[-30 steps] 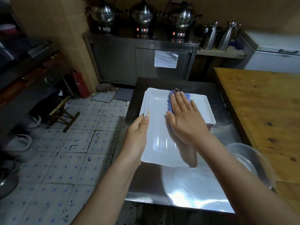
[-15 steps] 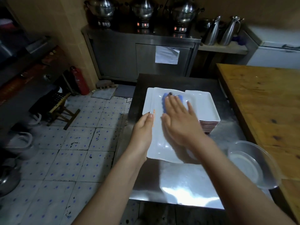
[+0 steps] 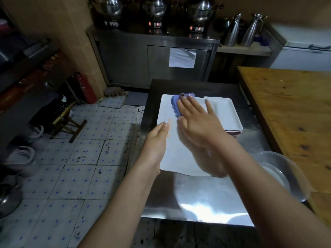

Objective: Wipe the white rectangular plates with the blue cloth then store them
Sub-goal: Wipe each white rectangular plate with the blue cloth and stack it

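I am wiping the large white rectangular plate (image 3: 179, 158) with the crumpled blue cloth (image 3: 176, 104). This is the wiping step, I judge, with storing not yet begun. My right hand (image 3: 198, 126) is pressing the cloth down on the plate's far end. Its fingers (image 3: 188, 105) are lying straight and spread, and the cloth is bunching out past the fingertips and to their left.

My left hand (image 3: 155, 140) is steadying the plate's left rim with the thumb on top. The other fingers are hiding below the edge, so I cannot tell whether they are curling under.

The plate is lying on the shiny steel surface (image 3: 206, 197), just beside the stack of white plates (image 3: 225, 111). Next I am expecting to draw the cloth back toward me under even pressure — bracing the rim so nothing slides.
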Demonstrator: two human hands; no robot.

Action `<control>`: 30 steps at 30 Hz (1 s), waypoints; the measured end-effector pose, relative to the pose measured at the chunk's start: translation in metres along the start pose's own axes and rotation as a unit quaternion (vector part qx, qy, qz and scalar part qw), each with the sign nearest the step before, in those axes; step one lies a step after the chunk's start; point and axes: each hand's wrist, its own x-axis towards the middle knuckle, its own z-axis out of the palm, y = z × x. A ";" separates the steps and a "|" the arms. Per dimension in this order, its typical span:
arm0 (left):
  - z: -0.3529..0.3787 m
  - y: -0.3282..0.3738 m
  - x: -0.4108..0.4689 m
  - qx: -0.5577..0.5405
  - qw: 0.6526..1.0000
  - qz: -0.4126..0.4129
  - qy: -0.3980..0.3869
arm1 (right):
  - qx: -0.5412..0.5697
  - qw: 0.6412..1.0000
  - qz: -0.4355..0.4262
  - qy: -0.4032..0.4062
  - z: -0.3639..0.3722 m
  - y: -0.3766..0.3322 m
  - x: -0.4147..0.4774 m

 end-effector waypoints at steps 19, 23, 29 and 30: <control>-0.021 -0.002 0.022 0.018 0.998 0.040 0.036 | 0.064 0.998 0.022 -0.003 0.030 -0.022 -0.064; -0.012 -0.011 0.015 0.021 1.000 0.017 0.013 | 0.075 0.997 -0.022 -0.020 0.025 -0.031 -0.046; -0.013 -0.007 0.019 -0.013 0.999 0.005 0.039 | -0.005 0.997 0.081 -0.006 0.029 -0.005 -0.033; -0.017 -0.006 0.021 -0.013 0.999 0.010 0.049 | -0.021 0.997 0.078 0.009 0.033 -0.011 -0.042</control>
